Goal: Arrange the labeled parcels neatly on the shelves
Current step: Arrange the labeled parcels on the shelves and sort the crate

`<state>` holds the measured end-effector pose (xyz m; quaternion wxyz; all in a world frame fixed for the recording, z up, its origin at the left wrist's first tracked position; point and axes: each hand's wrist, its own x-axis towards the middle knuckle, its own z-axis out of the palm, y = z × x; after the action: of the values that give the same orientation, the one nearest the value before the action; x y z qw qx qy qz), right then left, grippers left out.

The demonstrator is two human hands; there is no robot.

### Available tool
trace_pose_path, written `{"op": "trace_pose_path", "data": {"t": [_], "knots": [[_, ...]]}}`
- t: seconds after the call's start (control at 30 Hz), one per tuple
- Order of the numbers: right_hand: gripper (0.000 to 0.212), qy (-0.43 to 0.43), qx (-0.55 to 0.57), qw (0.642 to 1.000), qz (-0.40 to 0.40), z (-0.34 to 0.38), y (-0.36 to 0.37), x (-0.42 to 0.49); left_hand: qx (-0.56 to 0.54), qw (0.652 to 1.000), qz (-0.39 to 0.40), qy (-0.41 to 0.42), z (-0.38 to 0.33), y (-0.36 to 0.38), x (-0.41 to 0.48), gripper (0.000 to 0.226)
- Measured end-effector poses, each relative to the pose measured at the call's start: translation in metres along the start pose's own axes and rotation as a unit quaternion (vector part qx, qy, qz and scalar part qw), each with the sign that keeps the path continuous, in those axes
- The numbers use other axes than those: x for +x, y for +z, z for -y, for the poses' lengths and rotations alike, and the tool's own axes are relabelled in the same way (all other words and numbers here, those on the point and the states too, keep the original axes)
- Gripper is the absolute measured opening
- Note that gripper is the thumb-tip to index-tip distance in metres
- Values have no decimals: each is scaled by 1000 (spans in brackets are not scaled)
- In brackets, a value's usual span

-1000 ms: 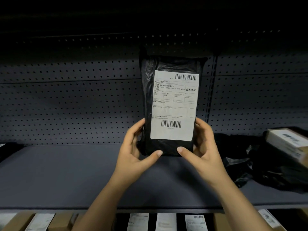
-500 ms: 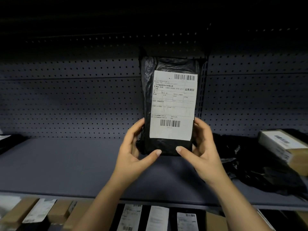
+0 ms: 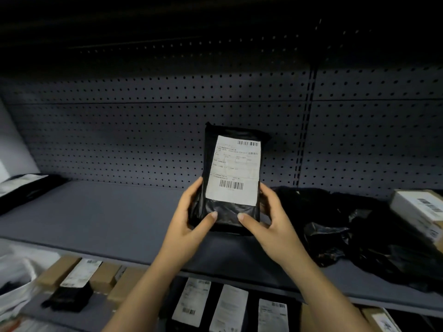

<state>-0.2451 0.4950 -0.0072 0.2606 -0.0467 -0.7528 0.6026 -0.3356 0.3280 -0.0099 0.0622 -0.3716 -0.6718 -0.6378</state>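
my left hand (image 3: 189, 218) and right hand (image 3: 272, 220) keep a curled grip on the black parcel (image 3: 231, 212), upright over the mid shelf (image 3: 107, 216); placing step, so next i'd set it down squarely, label facing near.

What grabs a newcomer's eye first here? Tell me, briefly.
A black parcel with a white label is held upright at centre by the left hand and right hand, at the grey shelf. Crumpled black bags lie on the shelf to its right.
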Motion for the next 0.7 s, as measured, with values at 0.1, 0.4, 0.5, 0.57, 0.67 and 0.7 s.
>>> {"op": "trace_pose_path", "data": {"t": [0.1,0.4,0.5,0.57,0.67,0.7], "knots": [[69,48,-21,998,25,-5,11,2,36,999,4,-39,10,-4,-4,59],[65,140,-87,984,66,-17,24,2,84,983,35,-159,35,-5,-12,48],[66,146,-110,981,64,-16,23,3,85,982,29,-169,34,-5,-11,45],[58,142,-120,981,57,-15,20,3,96,981,15,-170,31,-5,-8,43],[47,121,-143,982,10,-19,11,5,186,975,-23,-120,24,-5,-1,44],[43,104,-157,982,-14,-19,6,6,205,974,-29,-89,18,-4,2,43]]}}
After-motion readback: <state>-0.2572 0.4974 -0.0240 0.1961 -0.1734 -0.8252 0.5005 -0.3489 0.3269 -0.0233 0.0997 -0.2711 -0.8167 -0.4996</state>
